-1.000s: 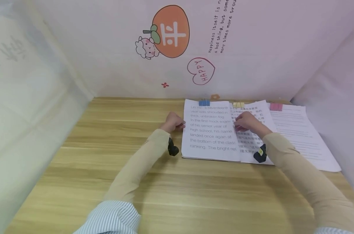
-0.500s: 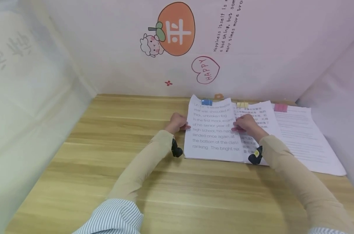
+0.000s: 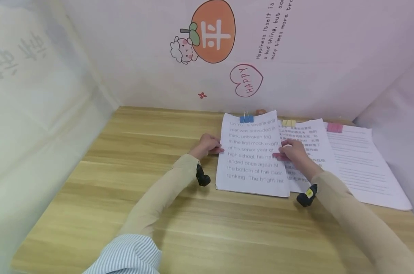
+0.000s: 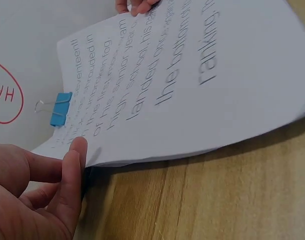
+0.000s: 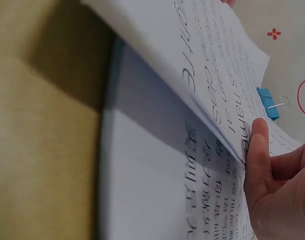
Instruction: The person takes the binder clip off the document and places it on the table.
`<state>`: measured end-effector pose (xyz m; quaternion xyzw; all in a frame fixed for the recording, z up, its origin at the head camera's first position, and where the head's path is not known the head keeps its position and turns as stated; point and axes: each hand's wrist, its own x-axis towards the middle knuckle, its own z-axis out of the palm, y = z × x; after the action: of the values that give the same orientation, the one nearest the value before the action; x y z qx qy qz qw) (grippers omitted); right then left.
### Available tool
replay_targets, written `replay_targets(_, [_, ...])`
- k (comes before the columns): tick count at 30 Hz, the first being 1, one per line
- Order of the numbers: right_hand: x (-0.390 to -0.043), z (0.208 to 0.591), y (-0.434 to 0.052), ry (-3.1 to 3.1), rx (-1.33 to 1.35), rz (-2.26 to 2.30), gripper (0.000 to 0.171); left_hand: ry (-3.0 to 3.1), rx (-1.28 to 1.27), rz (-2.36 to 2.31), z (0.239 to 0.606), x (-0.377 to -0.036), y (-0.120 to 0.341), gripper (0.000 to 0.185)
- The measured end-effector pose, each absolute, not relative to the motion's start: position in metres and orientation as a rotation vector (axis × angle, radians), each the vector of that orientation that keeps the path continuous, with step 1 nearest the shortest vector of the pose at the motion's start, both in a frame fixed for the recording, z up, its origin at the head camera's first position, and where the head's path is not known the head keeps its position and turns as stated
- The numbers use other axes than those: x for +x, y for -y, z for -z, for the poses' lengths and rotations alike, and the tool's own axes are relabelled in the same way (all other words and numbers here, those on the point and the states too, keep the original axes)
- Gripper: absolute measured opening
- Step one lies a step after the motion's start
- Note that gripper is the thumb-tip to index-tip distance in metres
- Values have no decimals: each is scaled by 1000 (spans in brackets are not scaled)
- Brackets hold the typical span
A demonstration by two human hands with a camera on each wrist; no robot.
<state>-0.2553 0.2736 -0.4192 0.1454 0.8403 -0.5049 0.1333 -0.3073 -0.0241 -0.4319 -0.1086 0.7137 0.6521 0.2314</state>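
A stack of white paper [image 3: 249, 167] printed in large English text, with a blue binder clip [image 3: 246, 119] at its top edge, is held between both hands. My left hand [image 3: 208, 146] pinches its left edge, the thumb lying on the top sheet in the left wrist view. My right hand [image 3: 293, 152] pinches the right edge, thumb on the printed face. In the right wrist view the near right part of the stack is lifted, casting a shadow on the stack with Chinese text [image 5: 142, 165] beneath. That second stack carries a yellow binder clip [image 3: 289, 123].
Farther right lies a third paper stack [image 3: 361, 167] with a pink binder clip [image 3: 335, 127]. A wooden table [image 3: 124, 152] carries everything, with a printed white curtain [image 3: 142, 76] behind and more curtain at both sides.
Both hands have closed on the edges of the English-text stack. It has come up off the stack beneath, its near edge shifting toward the person. The head view has also swung slightly.
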Motion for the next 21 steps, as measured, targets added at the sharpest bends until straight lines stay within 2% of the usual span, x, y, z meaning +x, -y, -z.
replay_targets(7, [-231, 416, -266, -2327, 429, 1555, 49, -1922, -346, -1786, 434, -310, 33, 35])
replay_targets(14, [-212, 418, -257, -2235, 393, 1651, 42, -1898, -364, -1786, 432, -310, 39, 26])
replay_targets(21, [-193, 423, -252, -2216, 320, 1645, 41, -1886, -358, -1817, 432, -311, 45, 38])
